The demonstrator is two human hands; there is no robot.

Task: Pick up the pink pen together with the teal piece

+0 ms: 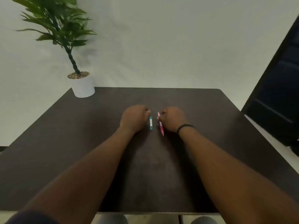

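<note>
A slim teal marker (151,123) with a pale label strip along its barrel and a pink pen (161,125) with a narrower, tapering body sit near the middle of the table (80,143), side by side with a small gap of bare tabletop between them. Both point roughly away from the person, the pink one slanting a little to the right at its near end.

The left hand (134,118) is curled into a loose fist, its fingertips pinching the far end of the teal marker, whose near end seems to lie on or just above the wood. The right hand (173,118) is curled the same way, thumb and fingers closed round the upper part of the pink pen, with the rest of the pen running back along the heel of the hand. A black band (184,127) circles the right wrist.

The tabletop is a dark brown, matte surface with rounded corners and a faint grain. At its far left corner stands a smooth white pot (83,88) topped with gravel, holding a leafy green plant (56,21) on a ridged dark stem. Behind is a plain pale wall (178,38); to the right leans a dark panel (278,94).
</note>
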